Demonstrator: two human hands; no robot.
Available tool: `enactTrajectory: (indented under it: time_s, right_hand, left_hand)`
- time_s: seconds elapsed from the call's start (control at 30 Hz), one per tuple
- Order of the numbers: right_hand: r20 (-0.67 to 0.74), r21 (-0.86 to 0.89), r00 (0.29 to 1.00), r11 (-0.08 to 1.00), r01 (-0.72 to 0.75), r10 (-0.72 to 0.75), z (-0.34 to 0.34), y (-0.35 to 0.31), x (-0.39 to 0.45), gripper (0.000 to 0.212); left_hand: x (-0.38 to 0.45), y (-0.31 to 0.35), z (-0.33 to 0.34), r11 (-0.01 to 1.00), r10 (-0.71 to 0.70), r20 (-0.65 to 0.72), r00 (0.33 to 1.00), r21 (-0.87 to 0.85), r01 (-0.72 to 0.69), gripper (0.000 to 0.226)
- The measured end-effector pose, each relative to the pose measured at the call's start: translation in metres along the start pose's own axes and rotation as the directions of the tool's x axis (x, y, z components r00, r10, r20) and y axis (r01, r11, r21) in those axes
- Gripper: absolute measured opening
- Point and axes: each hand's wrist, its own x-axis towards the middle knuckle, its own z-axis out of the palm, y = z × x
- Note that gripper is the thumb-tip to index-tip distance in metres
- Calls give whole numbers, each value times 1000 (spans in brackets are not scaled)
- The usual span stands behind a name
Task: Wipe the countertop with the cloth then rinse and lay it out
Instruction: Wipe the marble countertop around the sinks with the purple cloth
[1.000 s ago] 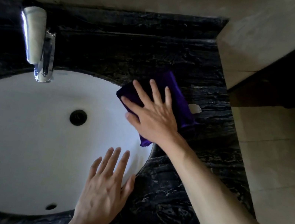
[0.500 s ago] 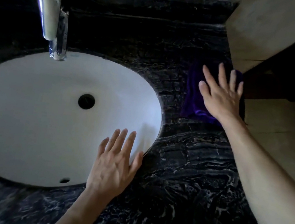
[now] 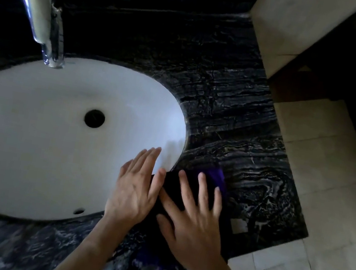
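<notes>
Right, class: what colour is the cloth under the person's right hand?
Purple, though mostly in shadow; the purple cloth shows in the head view, beyond the right hand.

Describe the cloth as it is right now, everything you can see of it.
The cloth is purple, soft-looking fabric, mostly in shadow so it reads nearly black. It lies flat on the dark veined countertop just right of the white sink, near the front edge. The right hand presses on it, fingers spread; the left hand rests beside it at the basin rim.

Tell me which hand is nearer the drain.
Left. The left hand lies flat over the basin's right rim, below and right of the drain; the right hand presses the cloth on the counter, farther right.
</notes>
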Motion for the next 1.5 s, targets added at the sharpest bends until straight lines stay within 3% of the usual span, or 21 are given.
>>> enactTrajectory:
  time_s: [0.1,0.37,0.47,0.77,1.27,1.5]
  right_hand:
    - [-6,-19,1000,1000,-3,2,-10,40,42,60]
    - [-36,-7,959,960,-281,281,-47,149,185,59]
    - [-64,-1,957,959,-283,282,-39,133,172,59]
    - [-52,-44,993,994,-104,102,-7,56,34,62]
    - [-105,-37,986,990,-135,131,-45,115,205,61]
    - [-128,-27,985,993,-117,113,-42,118,212,61]
  left_hand:
    - [-1,-1,-1,999,-16,-14,1000,-38,15,71]
    - [0,3,-2,999,-39,16,999,15,39,68]
    - [1,4,-1,998,-35,21,999,43,34,69]
    - [3,2,2,995,-63,47,997,76,59,79]
    - [3,4,2,987,-98,23,995,127,95,80]
    - [4,-1,7,984,-108,-26,994,137,110,69]
